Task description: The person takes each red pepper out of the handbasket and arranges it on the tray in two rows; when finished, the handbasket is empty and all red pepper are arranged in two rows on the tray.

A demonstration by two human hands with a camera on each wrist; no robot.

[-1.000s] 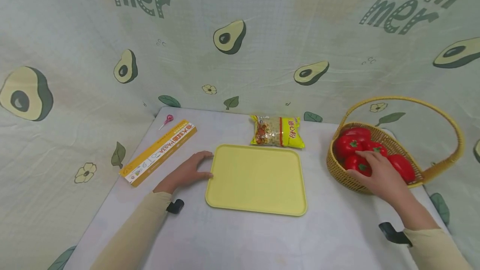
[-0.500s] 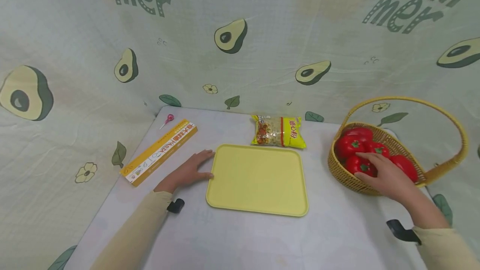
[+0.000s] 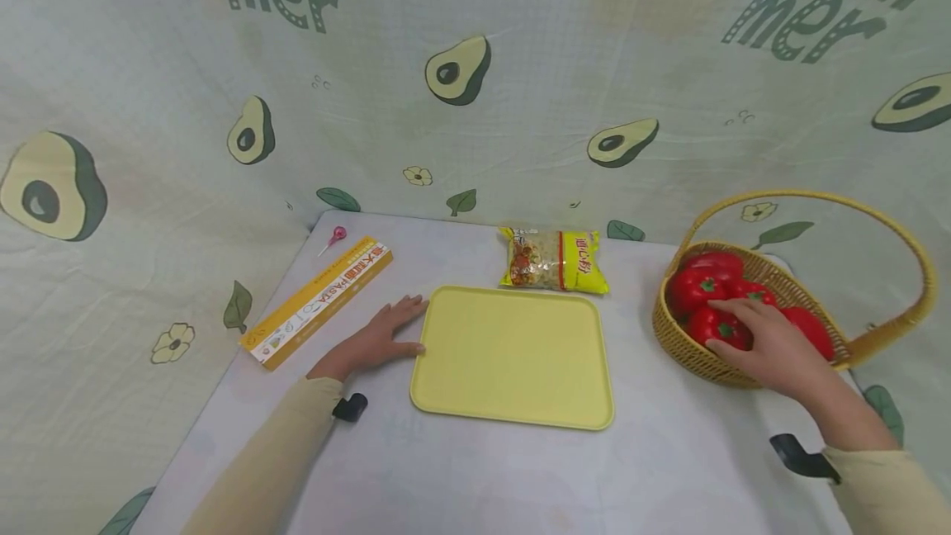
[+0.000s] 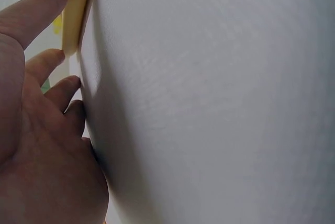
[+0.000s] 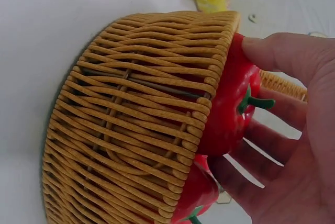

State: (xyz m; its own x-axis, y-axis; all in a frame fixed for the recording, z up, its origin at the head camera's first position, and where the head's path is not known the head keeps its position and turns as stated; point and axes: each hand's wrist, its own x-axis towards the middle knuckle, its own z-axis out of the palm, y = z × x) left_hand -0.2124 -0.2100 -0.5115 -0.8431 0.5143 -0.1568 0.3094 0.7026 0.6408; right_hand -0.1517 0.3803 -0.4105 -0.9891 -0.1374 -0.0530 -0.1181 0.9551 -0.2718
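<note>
A yellow tray (image 3: 513, 357) lies flat on the table. At its left edge is my left hand (image 3: 371, 345), fingers loosely extended; in the left wrist view the thumb and a fingertip touch the rim. My right hand (image 3: 780, 349) reaches into a wicker basket (image 3: 694, 357) with a tall arched handle. It grips the front red bell pepper (image 5: 230, 103), thumb on one side and fingers bent round the other, near the green stem. This pepper still sits in the basket. Several other red peppers (image 3: 810, 330) lie around it, partly covered by the hand.
Behind the tray lies a yellow bag of pasta (image 3: 555, 261). A long orange and white pasta box (image 3: 318, 302) rests at a slant on the left, with a pink lollipop (image 3: 338, 234) beyond it. A printed cloth hangs behind the table.
My right thumb has come in closer against the front pepper. My left hand stays by the tray's edge, its fingers a little straighter. The whole view shifts slightly.
</note>
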